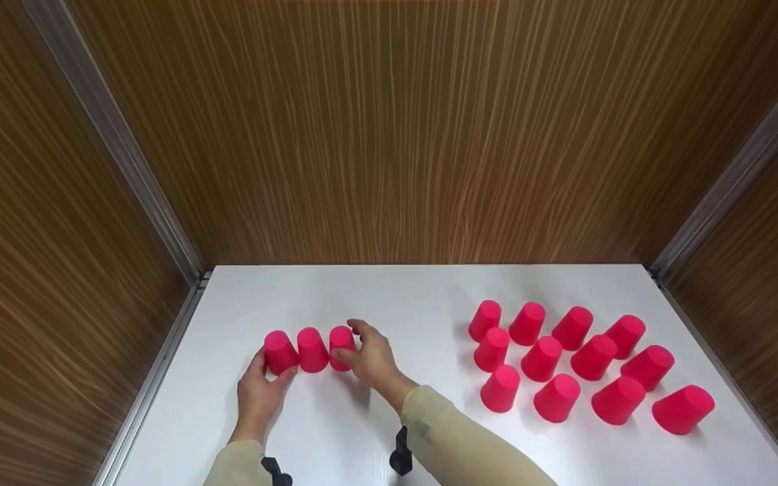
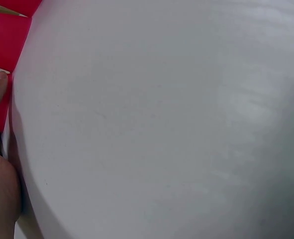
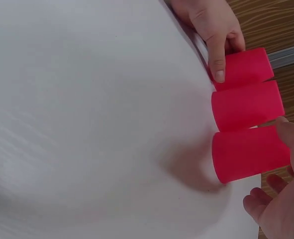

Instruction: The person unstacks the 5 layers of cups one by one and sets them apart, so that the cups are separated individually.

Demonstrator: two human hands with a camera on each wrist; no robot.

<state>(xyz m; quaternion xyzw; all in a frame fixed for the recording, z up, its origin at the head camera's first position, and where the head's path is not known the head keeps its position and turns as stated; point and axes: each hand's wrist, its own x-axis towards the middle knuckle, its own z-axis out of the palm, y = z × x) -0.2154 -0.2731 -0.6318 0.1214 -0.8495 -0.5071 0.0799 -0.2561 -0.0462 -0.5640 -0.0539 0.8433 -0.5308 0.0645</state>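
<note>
Three pink cups stand upside down in a row on the left of the white table [image 1: 179, 439]. My left hand [image 1: 258, 398] holds the leftmost cup [image 1: 279, 352], its thumb on the near side and fingers round the far left. The middle cup [image 1: 313, 349] stands between the other two; in the right wrist view a narrow gap separates it from the rightmost cup [image 3: 251, 154]. At that rightmost cup is my right hand [image 1: 377, 361], thumb against it near the top. Its other fingers [image 3: 256, 204] are spread a little apart from the cup's side.
Several more upside-down pink cups stand in three rows at the right, among them a front corner cup [image 1: 683, 410]. A wood-grain wall [image 1: 389, 135] rises behind the table, with side panels left and right. A metal rail [image 1: 152, 385] runs along the left edge.
</note>
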